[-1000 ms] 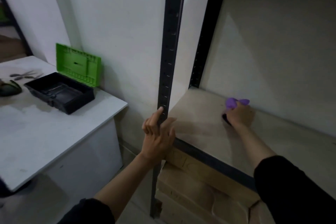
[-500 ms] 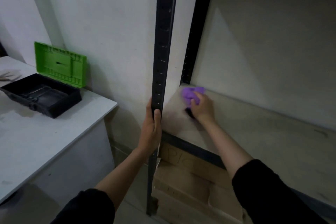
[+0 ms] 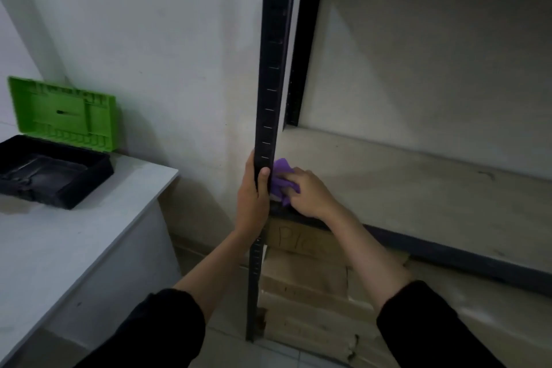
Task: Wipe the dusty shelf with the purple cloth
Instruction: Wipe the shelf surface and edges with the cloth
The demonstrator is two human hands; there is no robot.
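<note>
Your left hand is wrapped tight around the post, likely to brace you; your right hand is clamped on the cloth, pressing it into the shelf front-left corner.

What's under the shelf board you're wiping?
Under the shelf sit stacked cardboard boxes, the top one with handwriting. How far back they go is hidden by the board and forearm.

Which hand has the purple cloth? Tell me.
The right hand. It presses the purple cloth onto the shelf board at its front left corner, while the left hand only grips the black upright post.
</note>
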